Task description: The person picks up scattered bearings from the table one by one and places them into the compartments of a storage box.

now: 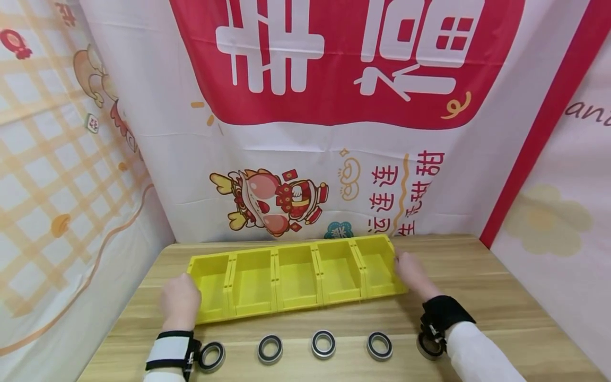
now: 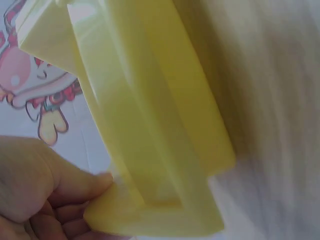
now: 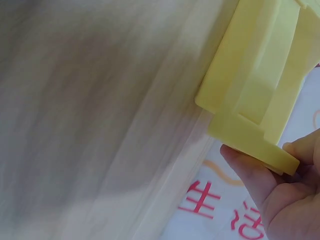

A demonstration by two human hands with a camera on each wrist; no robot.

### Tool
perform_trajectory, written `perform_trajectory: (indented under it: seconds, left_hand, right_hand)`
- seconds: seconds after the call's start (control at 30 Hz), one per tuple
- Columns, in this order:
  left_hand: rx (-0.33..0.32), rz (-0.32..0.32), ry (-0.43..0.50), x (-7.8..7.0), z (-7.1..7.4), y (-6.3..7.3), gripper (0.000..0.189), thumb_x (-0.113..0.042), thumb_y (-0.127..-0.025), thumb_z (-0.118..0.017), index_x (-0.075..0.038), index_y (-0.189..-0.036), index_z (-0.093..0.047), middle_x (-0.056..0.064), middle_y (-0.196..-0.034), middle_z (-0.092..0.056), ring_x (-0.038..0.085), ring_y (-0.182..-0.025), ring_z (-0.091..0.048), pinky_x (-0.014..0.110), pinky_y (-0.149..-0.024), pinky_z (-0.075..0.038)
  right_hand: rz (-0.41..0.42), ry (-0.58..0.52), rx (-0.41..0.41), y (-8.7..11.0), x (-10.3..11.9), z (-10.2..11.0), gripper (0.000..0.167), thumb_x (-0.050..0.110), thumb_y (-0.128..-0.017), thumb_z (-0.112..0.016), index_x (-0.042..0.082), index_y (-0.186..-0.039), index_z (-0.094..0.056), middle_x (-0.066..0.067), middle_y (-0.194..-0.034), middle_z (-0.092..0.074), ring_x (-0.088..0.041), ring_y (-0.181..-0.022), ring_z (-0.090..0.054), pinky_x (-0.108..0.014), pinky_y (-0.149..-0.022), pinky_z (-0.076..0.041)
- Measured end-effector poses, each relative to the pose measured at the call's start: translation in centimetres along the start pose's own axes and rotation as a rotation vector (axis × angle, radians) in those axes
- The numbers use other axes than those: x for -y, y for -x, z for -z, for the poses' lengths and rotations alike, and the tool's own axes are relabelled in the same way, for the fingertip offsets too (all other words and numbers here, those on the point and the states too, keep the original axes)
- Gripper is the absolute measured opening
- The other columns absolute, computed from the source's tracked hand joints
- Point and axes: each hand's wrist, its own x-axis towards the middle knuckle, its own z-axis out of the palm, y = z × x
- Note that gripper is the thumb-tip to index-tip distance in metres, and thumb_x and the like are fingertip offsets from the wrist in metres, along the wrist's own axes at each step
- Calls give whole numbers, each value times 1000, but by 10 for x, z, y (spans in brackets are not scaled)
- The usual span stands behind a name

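A row of joined yellow open-front storage bins [image 1: 300, 304] lies across the wooden table, its right end farther back than its left. My left hand [image 1: 180, 300] is at the left end of the row. In the left wrist view, the thumb [image 2: 85, 187] presses on the end bin's rim, with the other fingers curled beneath it. At the opposite end, my right hand [image 1: 411, 271] pinches the rim of the outermost bin. The right wrist view has this rim [image 3: 280, 159] between thumb and fingers. Dividers separate the bins.
Several ball bearings form a line on the table [image 1: 506, 297] in front of the bins, among them a left one [image 1: 211, 345] and a middle one [image 1: 323, 354]. My right wrist strap partly covers the rightmost bearing [image 1: 424, 350]. Printed cloth [image 1: 406, 138] hangs behind the table.
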Motion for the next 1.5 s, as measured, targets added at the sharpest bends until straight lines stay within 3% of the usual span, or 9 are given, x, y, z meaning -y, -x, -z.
perform_trajectory:
  seconds: [0.13, 0.27, 0.5, 0.6, 0.77, 1.0, 1.17, 1.33, 1.5]
  left_hand:
    - [25, -33, -8, -14, -5, -3, 11, 4, -82, -58, 15, -79, -60, 22, -67, -58, 31, -60, -57, 45, -53, -47]
    - [31, -72, -4, -25, -8, -6, 10, 5, -82, -59, 14, -80, -61, 22, -68, -59, 31, -61, -59, 46, -54, -48]
    - [44, -120, 18, -43, -13, -11, 7, 6, -81, -60, 12, -80, -62, 21, -69, -61, 32, -63, -60, 46, -55, -49]
    - [66, -140, 15, -51, -16, -12, 8, 6, -82, -59, 13, -81, -62, 21, -69, -60, 31, -63, -60, 45, -55, -50]
    - [69, -180, 29, -62, -18, -16, 8, 7, -83, -57, 12, -82, -63, 22, -71, -61, 33, -66, -61, 47, -57, -50]
    - [92, -197, 17, -71, -19, -20, 11, 7, -85, -55, 10, -80, -65, 20, -71, -63, 30, -64, -61, 46, -56, -49]
    - [69, -221, 15, -74, -18, -19, 10, 7, -84, -56, 10, -78, -65, 21, -71, -62, 31, -63, -61, 46, -55, -50]
    - [82, -231, 27, -76, -19, -18, 7, 8, -82, -59, 10, -79, -65, 19, -69, -61, 27, -60, -58, 42, -53, -50]
    - [91, -268, 77, -76, -17, -20, 4, 10, -77, -58, 11, -76, -62, 21, -69, -61, 29, -59, -58, 44, -51, -48]
  right_hand:
    - [20, -14, -7, 11, -16, 9, 23, 2, -97, -39, -11, -109, -54, -7, -67, -43, -15, -53, -42, -28, -48, -37]
    - [29, -49, 9, 20, -29, 18, 28, 2, -98, -38, -15, -116, -51, -5, -67, -41, -15, -53, -40, -27, -48, -37]
    - [50, -9, -5, 32, -47, 32, 23, 1, -97, -38, -14, -108, -52, -4, -65, -39, -15, -54, -39, -27, -47, -36]
    - [56, 25, -15, 37, -54, 37, 26, 1, -97, -39, -17, -111, -52, -5, -66, -40, -15, -55, -39, -28, -48, -35]
    - [-26, 31, 45, 42, -59, 47, 34, 2, -98, -38, -19, -123, -45, -9, -73, -48, -17, -59, -41, -29, -50, -40]
    - [-6, 59, 9, 46, -67, 49, 27, 2, -97, -40, -16, -114, -50, -10, -72, -49, -17, -58, -42, -30, -50, -39]
    - [41, 55, -27, 50, -70, 50, 31, 0, -95, -42, -19, -118, -49, -8, -66, -47, -16, -53, -41, -28, -46, -38]
    - [25, 57, -9, 54, -72, 55, 34, 0, -96, -41, -22, -122, -46, -10, -69, -49, -16, -55, -41, -28, -47, -38]
    - [34, 79, -20, 57, -74, 59, 22, -1, -95, -42, -16, -107, -52, -6, -66, -43, -17, -55, -41, -29, -47, -38]
